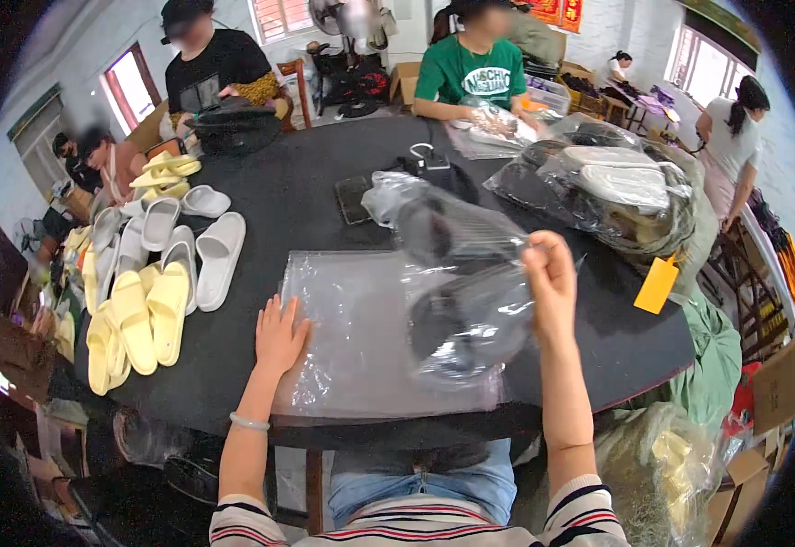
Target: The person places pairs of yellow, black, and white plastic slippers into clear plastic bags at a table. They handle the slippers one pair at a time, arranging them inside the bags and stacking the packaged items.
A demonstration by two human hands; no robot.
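My left hand [280, 334] rests flat, fingers spread, on the left edge of a stack of clear plastic bags [347, 337]. A pale bangle [250, 421] circles that wrist. Above the stack's right part, my right hand [551, 273] has its fingers closed on the edge of a clear plastic bag [493, 342]. Dark shapes that look like a pair of black slippers [438, 319] show through its film. The bag's far end reaches up to a crumpled piece of clear plastic [388, 196].
Yellow slippers [133, 310] and grey slippers [220, 260] are piled at the table's left. A phone [353, 200] lies beyond the bags. Bagged slippers [621, 178] with an orange tag [657, 284] fill the right. Two people [475, 73] work across the black table [297, 164].
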